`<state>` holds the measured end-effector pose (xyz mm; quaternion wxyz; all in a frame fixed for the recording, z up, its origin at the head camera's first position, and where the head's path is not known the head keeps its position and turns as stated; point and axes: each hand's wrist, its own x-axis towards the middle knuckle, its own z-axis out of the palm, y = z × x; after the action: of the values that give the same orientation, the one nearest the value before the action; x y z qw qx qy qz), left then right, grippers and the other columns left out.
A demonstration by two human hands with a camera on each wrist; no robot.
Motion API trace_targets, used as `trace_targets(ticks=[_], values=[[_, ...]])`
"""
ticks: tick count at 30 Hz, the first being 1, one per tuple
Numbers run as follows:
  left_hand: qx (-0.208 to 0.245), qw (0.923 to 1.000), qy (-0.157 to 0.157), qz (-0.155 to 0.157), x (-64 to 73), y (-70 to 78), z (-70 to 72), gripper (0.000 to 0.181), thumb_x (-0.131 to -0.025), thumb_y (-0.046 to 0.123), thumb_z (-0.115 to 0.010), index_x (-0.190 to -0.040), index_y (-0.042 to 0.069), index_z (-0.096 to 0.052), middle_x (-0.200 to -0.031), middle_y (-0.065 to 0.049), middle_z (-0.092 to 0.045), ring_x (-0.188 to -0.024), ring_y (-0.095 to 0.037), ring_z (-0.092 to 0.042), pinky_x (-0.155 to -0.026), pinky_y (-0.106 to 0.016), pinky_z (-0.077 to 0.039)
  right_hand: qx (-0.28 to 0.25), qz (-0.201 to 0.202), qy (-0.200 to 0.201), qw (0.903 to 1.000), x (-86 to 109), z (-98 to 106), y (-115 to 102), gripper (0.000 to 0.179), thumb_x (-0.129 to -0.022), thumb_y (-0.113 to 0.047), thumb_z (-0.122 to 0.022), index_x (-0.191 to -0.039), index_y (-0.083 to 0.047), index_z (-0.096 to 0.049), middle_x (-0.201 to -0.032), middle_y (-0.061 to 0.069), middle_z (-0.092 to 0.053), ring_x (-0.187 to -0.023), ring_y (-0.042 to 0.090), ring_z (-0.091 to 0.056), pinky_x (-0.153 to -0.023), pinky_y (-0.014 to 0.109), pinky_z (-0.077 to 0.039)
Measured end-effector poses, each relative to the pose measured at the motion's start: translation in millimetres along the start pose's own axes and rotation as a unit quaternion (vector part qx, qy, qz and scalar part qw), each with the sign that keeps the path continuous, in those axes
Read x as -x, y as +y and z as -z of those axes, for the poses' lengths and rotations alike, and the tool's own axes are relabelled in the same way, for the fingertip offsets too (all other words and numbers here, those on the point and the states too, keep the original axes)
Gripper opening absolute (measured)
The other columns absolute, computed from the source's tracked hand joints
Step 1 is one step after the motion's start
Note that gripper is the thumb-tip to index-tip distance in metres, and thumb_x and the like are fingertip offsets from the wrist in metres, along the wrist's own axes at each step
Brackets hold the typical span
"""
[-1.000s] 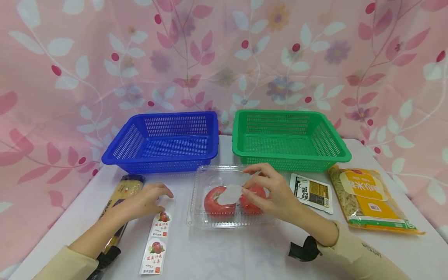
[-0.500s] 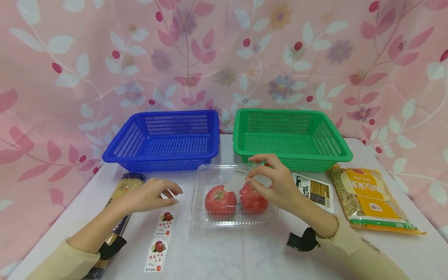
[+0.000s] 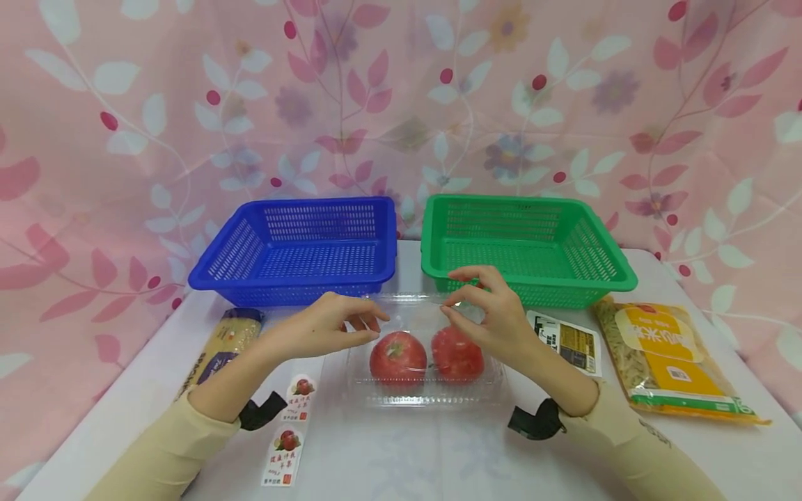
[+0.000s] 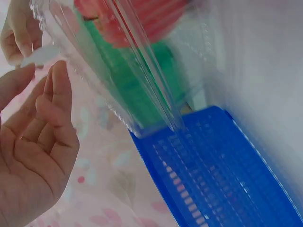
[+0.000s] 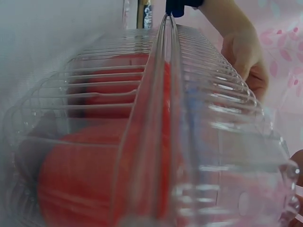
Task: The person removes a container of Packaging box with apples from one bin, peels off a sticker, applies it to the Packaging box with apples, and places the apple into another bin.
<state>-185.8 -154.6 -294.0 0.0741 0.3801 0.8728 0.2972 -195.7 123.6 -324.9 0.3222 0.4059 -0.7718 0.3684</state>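
Observation:
Two red apples (image 3: 397,358) lie inside a closed clear plastic clamshell box (image 3: 426,400) in the middle of the table. Above its lid, my right hand (image 3: 491,316) pinches a white round sticker (image 4: 41,55) between thumb and fingertips; in the head view the sticker is hard to see against the plastic. From the left, my left hand (image 3: 332,325) hovers over the box's left edge, fingers bent loosely and thumb apart, with nothing visibly held. Its fingertips are close to the sticker. A strip of apple-printed stickers (image 3: 282,456) lies left of the box.
Behind the box stand a blue basket (image 3: 294,289) and a green basket (image 3: 526,287). A spaghetti pack (image 3: 234,334) lies at left, partly under my left arm. To the right are a small white-and-black packet (image 3: 573,344) and a yellow pasta bag (image 3: 664,341).
My left hand has left the sticker strip and moved right to the box's left edge. My right hand has risen slightly with the white sticker, showing more of the apples.

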Motion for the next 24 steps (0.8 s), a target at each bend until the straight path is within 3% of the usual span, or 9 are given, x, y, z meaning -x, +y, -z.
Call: trace_targets(ticks=[7, 15, 19, 24], values=[[0.025, 0.9978, 0.06, -0.014, -25.6, 9.6, -12.4, 0.022, -0.083, 0.009, -0.066, -0.106, 0.01, -0.065, -0.084, 0.004, -0.068, -0.076, -0.003, -0.062, -0.066, -0.021, -0.052, 0.0, -0.003, 0.0, 1.0, -2.2, -4.3, 0.0, 0.02, -0.067, 0.001, -0.077, -0.078, -0.012, -0.068, -0.109, 0.01, -0.057, -0.108, 0.023, -0.047, -0.077, 0.031, -0.045], [0.066, 0.9969, 0.042, -0.008, -36.2, 11.6, -15.6, 0.019, -0.084, 0.011, -0.067, -0.103, 0.007, -0.065, -0.087, 0.002, -0.069, -0.079, -0.006, -0.064, -0.07, -0.021, -0.051, 0.003, -0.024, -0.014, 0.9996, 1.0, -4.9, -1.4, 0.018, -0.069, -0.002, -0.078, -0.077, -0.014, -0.068, -0.11, 0.007, -0.056, -0.109, 0.022, -0.047, -0.077, 0.034, -0.047], [0.062, 0.997, 0.043, -0.016, -38.4, 10.5, -16.4, 0.016, -0.086, 0.008, -0.063, -0.101, 0.009, -0.066, -0.093, 0.002, -0.068, -0.082, -0.008, -0.064, -0.07, -0.02, -0.051, -0.005, -0.036, -0.033, 0.9988, 2.7, -3.7, -2.0, 0.017, -0.07, -0.004, -0.078, -0.078, -0.015, -0.067, -0.111, 0.005, -0.056, -0.11, 0.021, -0.046, -0.078, 0.032, -0.047], [0.051, 0.9972, 0.053, -0.013, -40.4, 10.3, -15.0, 0.016, -0.088, 0.01, -0.06, -0.102, 0.011, -0.067, -0.098, 0.001, -0.066, -0.087, -0.014, -0.063, -0.068, -0.021, -0.052, -0.008, -0.02, -0.057, 0.9981, 4.3, -3.4, 0.2, 0.017, -0.07, -0.006, -0.078, -0.078, -0.016, -0.067, -0.112, 0.006, -0.056, -0.109, 0.022, -0.046, -0.077, 0.033, -0.048]])
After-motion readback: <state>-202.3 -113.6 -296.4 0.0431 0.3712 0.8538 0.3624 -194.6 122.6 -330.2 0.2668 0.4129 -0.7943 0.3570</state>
